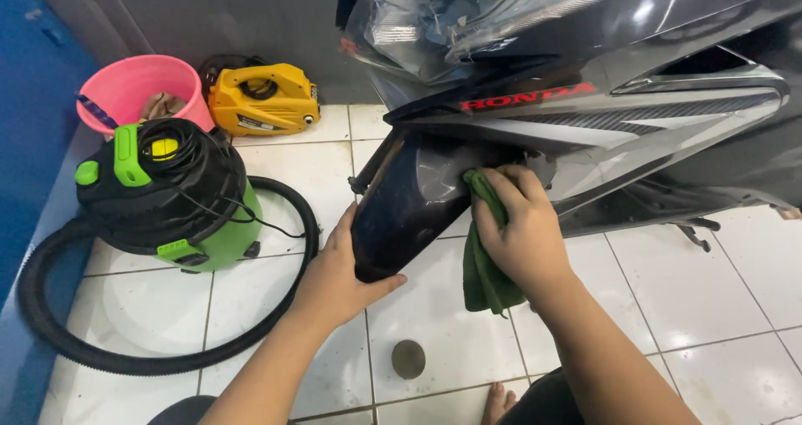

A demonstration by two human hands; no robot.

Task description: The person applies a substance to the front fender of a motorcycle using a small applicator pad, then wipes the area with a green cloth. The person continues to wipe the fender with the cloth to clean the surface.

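At the middle of the scene we have our left hand (338, 279) wrapped around the lower edge of the glossy dark rear mudguard (409, 199) of a black and grey scooter (635, 99), thumb curled under its tip, fingers behind it. Our right hand (522, 229) is closed on a crumpled green cleaning cloth (484, 266), pressing its upper end against the mudguard where it meets the grey side panel; the rest of the cloth hangs down toward the white tiled floor (718, 308).

We judge a few risks. The floor looks wet and shiny, so a bare foot (499, 404) at the near edge could slip if we shift weight. Grit caught in the cloth could scratch the glossy surface if we rub hard. Pulling on the mudguard with the left hand could strain its mounting, and the hanging end of the cloth could drag on the floor and pick up dirt.

Markings are few. A row of red letters runs along the dark band of the side panel, above our right hand, with a strip of carbon-pattern trim to its right. To the far left, a yellow boxy pressure washer (263, 99) carries a small dark label on its front. A green and black canister vacuum (171, 195) with a thick black hose (50, 308) stands on the left, a pink plastic bucket (138, 87) behind it. A small round dark floor drain (408, 359) lies near us.
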